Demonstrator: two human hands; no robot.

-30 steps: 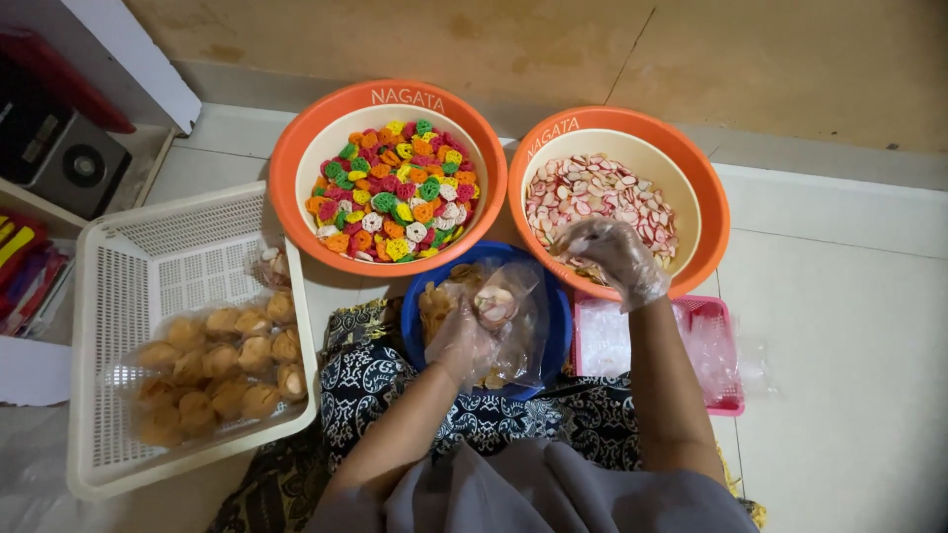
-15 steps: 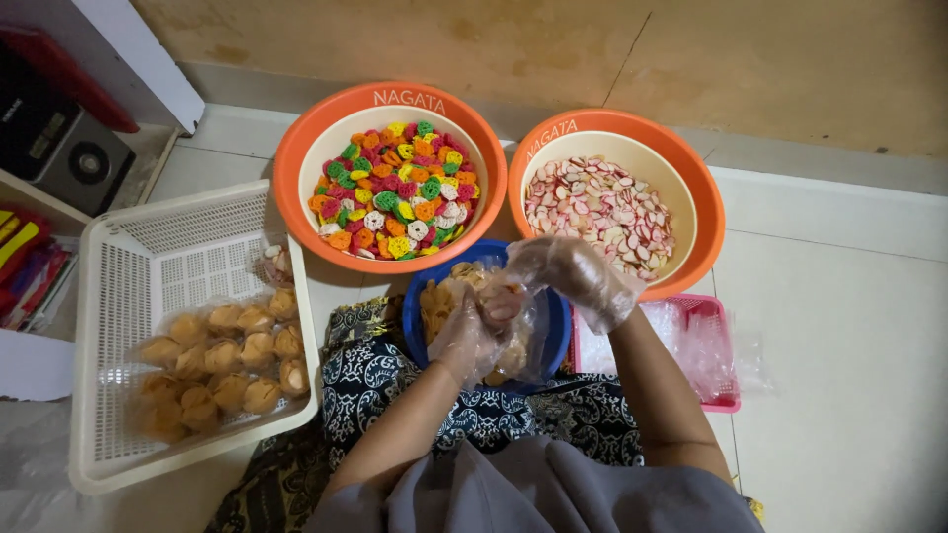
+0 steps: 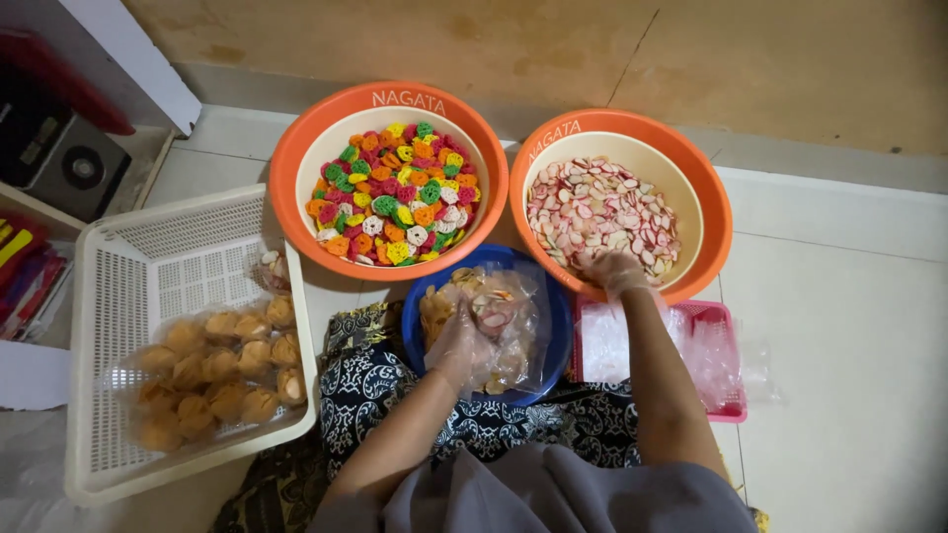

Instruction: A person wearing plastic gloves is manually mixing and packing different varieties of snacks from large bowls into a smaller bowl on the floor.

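While the left hand (image 3: pixel 462 341), gloved in thin plastic, pinches open a clear plastic bag (image 3: pixel 504 321) of crackers inside the blue bowl (image 3: pixel 559 326), the right hand (image 3: pixel 612 268), also gloved, reaches into the right orange basin (image 3: pixel 711 212), its fingers curled down among the pink-and-white crackers (image 3: pixel 602 207); whether they grip any cannot be told. Left of it stands a second orange basin (image 3: pixel 296 158) of multicoloured crackers (image 3: pixel 385 192). A white basket (image 3: pixel 99 296) holds filled bags at the far left; a pink tray (image 3: pixel 726 341) lies right of the bowl.
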